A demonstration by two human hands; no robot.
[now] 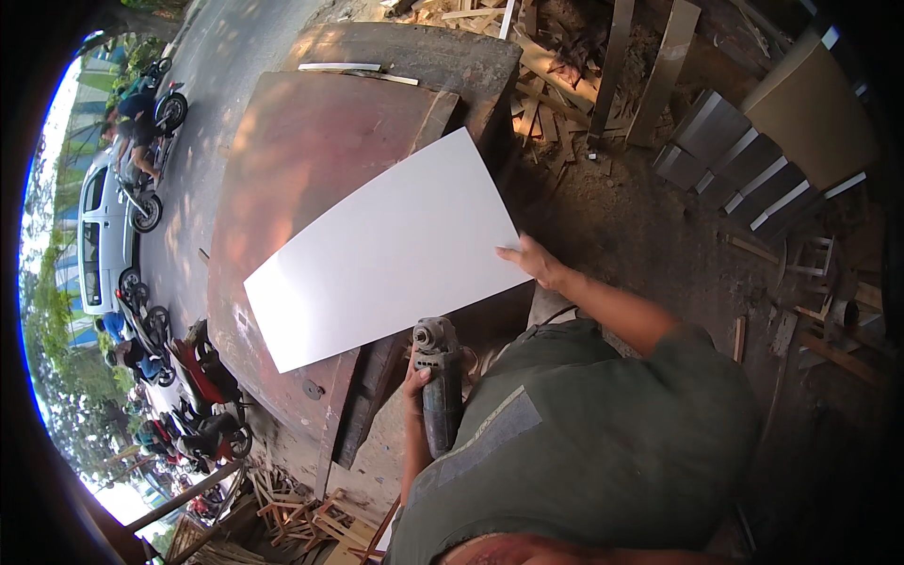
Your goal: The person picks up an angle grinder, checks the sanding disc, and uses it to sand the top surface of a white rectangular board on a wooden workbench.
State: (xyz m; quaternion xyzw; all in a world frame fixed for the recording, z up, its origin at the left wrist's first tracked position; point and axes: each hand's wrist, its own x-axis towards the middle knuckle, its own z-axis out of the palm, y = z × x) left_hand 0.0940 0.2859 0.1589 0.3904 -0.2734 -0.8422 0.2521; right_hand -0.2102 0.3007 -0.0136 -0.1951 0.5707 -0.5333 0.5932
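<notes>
- Head view: a worker's right hand (533, 260) is pressing flat, fingers spread, on the edge of a white sheet (391, 250), steadying it atop a reddish-brown board (282, 188).
- The left hand (414, 379) is closing around a grey angle grinder (439, 381), probably keeping it clear of the sheet.
- No labels are showing.

To your left, a white car (99, 240) and parked motorbikes (188, 377) line the road; wood offcuts (551, 80) and grey boards (744, 174) lie to your right.
</notes>
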